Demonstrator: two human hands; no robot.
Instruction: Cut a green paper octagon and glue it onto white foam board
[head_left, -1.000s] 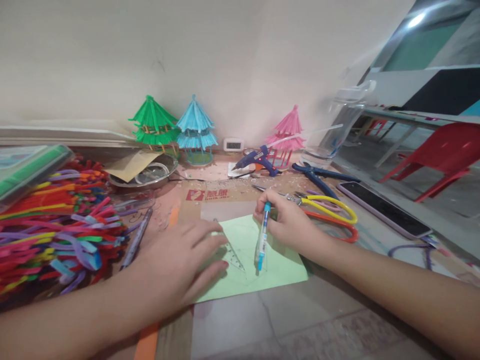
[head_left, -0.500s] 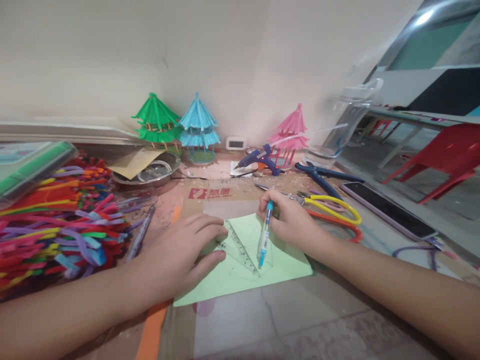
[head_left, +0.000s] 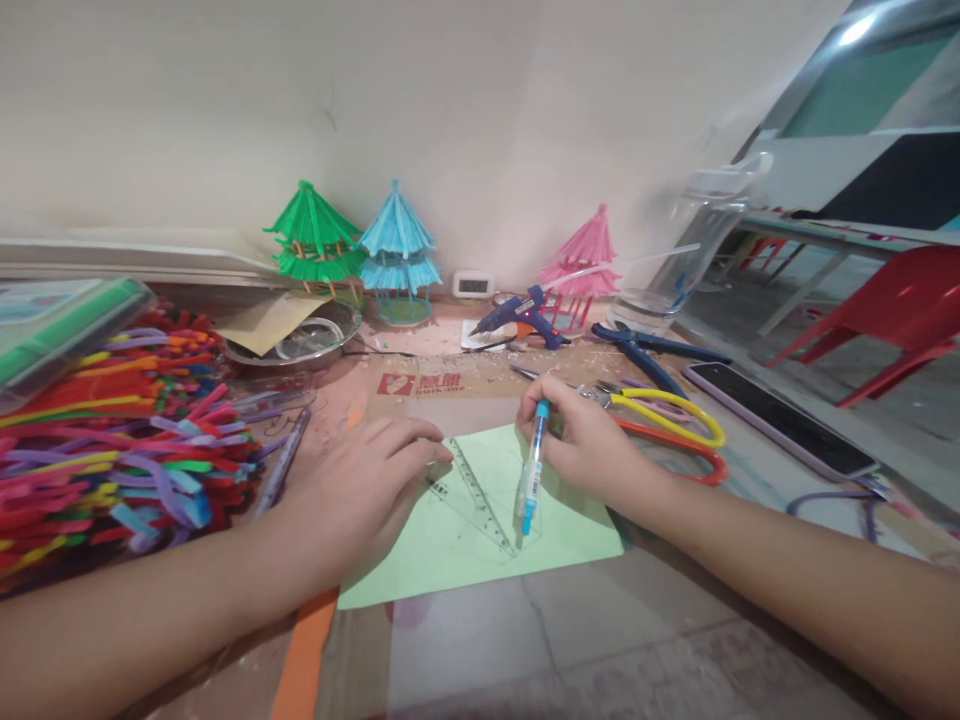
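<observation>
A light green sheet of paper (head_left: pixel 480 545) lies flat in front of me. On it rests a clear plastic triangle ruler (head_left: pixel 472 497). My left hand (head_left: pixel 360 495) lies on the paper's left part, fingertips pressing the ruler's upper corner. My right hand (head_left: pixel 589 445) grips a blue pen (head_left: pixel 531 480), tip down on the paper at the ruler's right edge.
A heap of coloured pipe cleaners (head_left: pixel 112 430) fills the left. Scissors with yellow and orange handles (head_left: pixel 667 430), blue pliers (head_left: pixel 645 355), a phone (head_left: pixel 780 420) and a glue gun (head_left: pixel 514 315) lie to the right and behind. Green, blue and pink paper pagodas (head_left: pixel 397 255) stand by the wall.
My left hand has slid left and curled, uncovering more of the ruler. The paper has shifted and turned a little. The pen stays upright near the ruler's right edge.
</observation>
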